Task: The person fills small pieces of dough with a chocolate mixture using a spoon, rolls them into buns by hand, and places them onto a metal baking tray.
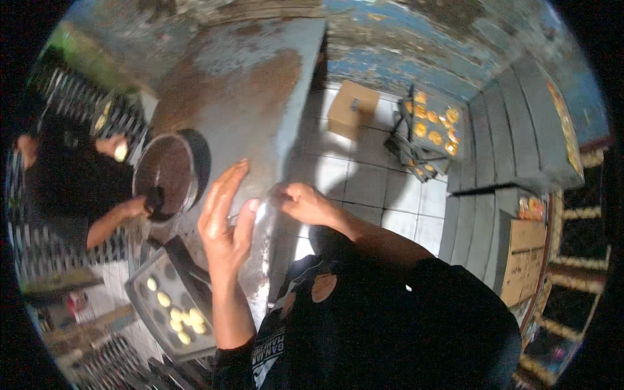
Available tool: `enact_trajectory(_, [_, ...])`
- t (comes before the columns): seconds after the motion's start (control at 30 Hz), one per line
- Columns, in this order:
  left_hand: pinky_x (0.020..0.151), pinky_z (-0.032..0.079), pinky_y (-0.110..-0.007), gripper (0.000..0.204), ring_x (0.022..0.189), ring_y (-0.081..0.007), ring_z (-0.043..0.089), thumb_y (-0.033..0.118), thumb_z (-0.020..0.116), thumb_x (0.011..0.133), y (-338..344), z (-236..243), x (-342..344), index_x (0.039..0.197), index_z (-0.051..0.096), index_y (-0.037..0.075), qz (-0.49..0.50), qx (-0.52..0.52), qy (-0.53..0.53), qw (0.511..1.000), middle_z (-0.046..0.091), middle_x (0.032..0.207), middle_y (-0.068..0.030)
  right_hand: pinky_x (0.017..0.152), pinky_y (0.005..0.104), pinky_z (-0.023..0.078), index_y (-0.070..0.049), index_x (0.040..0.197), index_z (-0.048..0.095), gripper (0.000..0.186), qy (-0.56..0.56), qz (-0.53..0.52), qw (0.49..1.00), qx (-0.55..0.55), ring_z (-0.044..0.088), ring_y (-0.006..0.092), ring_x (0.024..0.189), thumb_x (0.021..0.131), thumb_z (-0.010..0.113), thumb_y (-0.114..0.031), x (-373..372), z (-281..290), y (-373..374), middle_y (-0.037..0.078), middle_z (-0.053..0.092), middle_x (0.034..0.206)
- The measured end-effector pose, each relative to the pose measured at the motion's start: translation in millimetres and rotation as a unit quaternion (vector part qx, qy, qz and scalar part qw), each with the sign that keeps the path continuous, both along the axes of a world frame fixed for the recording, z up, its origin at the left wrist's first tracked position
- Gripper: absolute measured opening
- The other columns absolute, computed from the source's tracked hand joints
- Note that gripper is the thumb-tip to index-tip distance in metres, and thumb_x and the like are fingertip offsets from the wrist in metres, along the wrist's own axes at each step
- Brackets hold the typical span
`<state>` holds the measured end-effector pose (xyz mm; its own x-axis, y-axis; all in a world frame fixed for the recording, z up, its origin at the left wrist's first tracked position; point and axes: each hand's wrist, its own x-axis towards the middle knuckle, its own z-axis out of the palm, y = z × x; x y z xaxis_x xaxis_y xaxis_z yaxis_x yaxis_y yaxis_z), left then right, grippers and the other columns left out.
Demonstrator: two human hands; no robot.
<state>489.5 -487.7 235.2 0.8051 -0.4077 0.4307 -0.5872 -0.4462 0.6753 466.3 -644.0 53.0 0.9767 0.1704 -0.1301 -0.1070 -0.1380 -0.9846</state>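
My left hand (224, 221) is held over the near end of the worktable (237, 97), fingers stretched out and thumb apart, holding nothing. By the table's right edge is my right hand (304, 203), its fingers curled in; what they hold, if anything, I cannot make out. A pale shine runs along the edge between both hands. Left of my left hand stands a round metal bowl (193, 153) with a dark brown mass (168, 172) in it. Below lies a dark baking tray (140, 292) with several pale dough pieces (177, 314).
Across the table a co-worker (78, 175) has one hand at a dark tool in the bowl and a pale piece in the other. On the tiled floor (364, 175) are a cardboard box (353, 109) and a tray of golden baked pieces (434, 123). Grey stacked trays (500, 130) line the right.
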Motion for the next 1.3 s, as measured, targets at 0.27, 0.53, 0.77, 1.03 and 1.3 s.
enact_trajectory(0.27, [0.101,0.049,-0.041,0.037,0.118,-0.0355,0.063,0.016,0.070,0.092,115.4,-55.5,-97.3,0.125,0.065,0.001,0.186,-0.013,0.071,0.980,0.066,0.126,-0.0193,0.084,0.0332,0.052,-0.002,0.105,0.071,0.020,0.013,0.259,0.965,0.024,0.067,0.0157,0.093,0.089,0.059,-0.003,10.4,6.9,104.4,0.009,0.074,0.099])
enact_trajectory(0.53, [0.090,0.053,-0.037,0.033,0.103,-0.0264,0.068,0.012,0.065,0.093,233.9,-126.2,-305.4,0.125,0.066,0.003,0.547,-0.079,0.129,0.824,0.069,0.117,-0.0157,0.061,0.0326,0.048,-0.001,0.088,0.063,0.027,-0.063,0.565,0.821,-0.040,0.055,0.0125,0.064,0.100,0.061,-0.025,-44.4,-1.3,349.9,0.004,0.058,0.067])
enact_trajectory(0.77, [0.097,0.049,-0.045,0.038,0.117,-0.0392,0.058,0.006,0.060,0.092,332.8,-178.9,-330.3,0.131,0.057,0.002,0.609,0.068,0.065,0.787,0.061,0.128,-0.0217,0.084,0.0473,0.055,0.003,0.098,0.070,0.047,-0.287,0.514,0.728,-0.352,0.070,0.0407,0.093,0.080,0.075,-0.041,-86.2,-94.4,491.6,0.026,0.072,0.096])
enact_trajectory(1.03, [0.102,0.045,-0.039,0.041,0.120,-0.0266,0.059,0.020,0.045,0.106,330.0,-210.3,-245.9,0.139,0.052,-0.004,0.568,-0.339,0.160,0.733,0.060,0.134,-0.0211,0.076,0.0341,0.054,-0.003,0.101,0.063,0.024,-0.300,0.483,0.822,-0.033,0.067,0.0224,0.087,0.086,0.074,-0.019,-66.2,1.4,399.3,0.015,0.068,0.099])
enact_trajectory(1.3, [0.064,0.044,-0.026,0.035,0.076,-0.0089,0.054,0.037,0.048,0.108,252.5,-180.6,-153.9,0.099,0.060,0.006,0.469,-0.424,0.190,0.751,0.056,0.084,0.0009,0.080,0.0459,0.053,0.001,0.108,0.067,0.023,-0.267,0.278,0.923,-0.016,0.066,0.0378,0.090,0.091,0.064,-0.015,-65.5,26.4,299.5,0.022,0.067,0.091])
